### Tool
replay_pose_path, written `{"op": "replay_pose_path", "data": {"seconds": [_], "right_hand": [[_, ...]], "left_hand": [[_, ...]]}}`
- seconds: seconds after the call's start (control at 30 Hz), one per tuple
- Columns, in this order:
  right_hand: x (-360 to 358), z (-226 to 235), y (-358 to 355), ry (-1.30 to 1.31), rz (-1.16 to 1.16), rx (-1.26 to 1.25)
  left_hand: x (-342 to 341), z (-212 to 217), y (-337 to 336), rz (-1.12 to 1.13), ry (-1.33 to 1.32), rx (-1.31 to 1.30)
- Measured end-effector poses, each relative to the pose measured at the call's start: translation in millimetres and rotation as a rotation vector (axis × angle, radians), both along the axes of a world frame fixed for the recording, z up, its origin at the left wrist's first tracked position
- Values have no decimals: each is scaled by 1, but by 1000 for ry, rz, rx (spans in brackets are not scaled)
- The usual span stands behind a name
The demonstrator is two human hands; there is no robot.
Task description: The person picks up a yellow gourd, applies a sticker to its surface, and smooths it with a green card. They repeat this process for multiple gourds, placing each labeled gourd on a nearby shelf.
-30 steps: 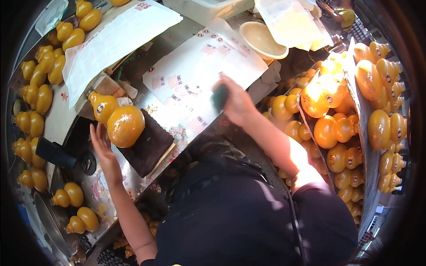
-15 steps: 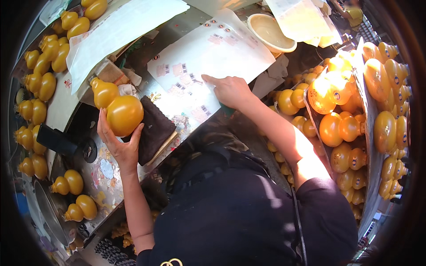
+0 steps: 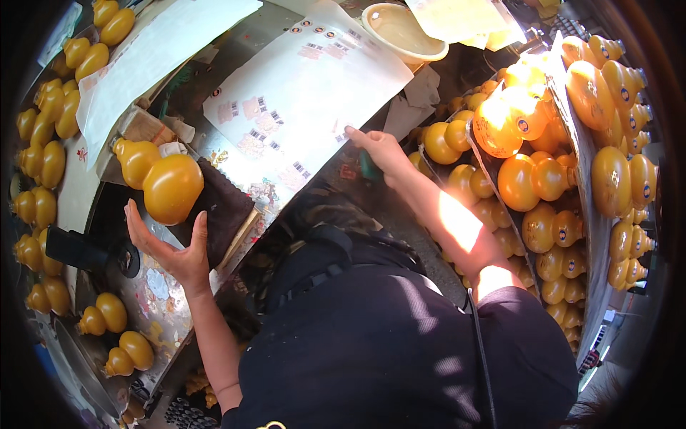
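Both hands are out over the counter [image 3: 236, 53]. Spread open, palm up, the left hand [image 3: 171, 247] sits just under the round belly of a large amber gourd-shaped bottle [image 3: 161, 182], fingertips at its lower edge and gripping nothing; the bottle lies on its side on a dark cloth pad [image 3: 221, 211] near the counter's left edge, neck pointing up and left. Reaching to the lower right corner of a white sticker sheet [image 3: 314, 93] spread across the counter's middle, the right hand [image 3: 382, 150] has its fingertips on the paper edge; whether it pinches a sticker cannot be told. A second white sheet [image 3: 153, 53] lies toward the far left corner, and a cream bowl [image 3: 400, 32] stands at the far edge. More amber gourd bottles [image 3: 543, 179] crowd the right side, with others [image 3: 43, 157] lined along the left.
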State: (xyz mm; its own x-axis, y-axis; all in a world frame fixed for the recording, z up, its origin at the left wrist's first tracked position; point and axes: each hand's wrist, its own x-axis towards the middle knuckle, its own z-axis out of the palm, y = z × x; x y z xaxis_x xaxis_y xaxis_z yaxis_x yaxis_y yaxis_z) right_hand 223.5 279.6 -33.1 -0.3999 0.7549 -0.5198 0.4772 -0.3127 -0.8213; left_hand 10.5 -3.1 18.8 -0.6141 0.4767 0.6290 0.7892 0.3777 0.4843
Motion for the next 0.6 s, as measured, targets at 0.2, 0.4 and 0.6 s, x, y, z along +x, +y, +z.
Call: {"op": "replay_pose_path", "data": {"seconds": [0.2, 0.4, 0.6], "right_hand": [[6, 12, -14, 205, 45, 44], [-3, 69, -63, 530, 507, 42], [-23, 86, -78, 460, 693, 129]], "left_hand": [[34, 4, 7, -112, 128, 204], [69, 32, 44, -519, -1246, 170], [59, 23, 49, -600, -1462, 224]]}}
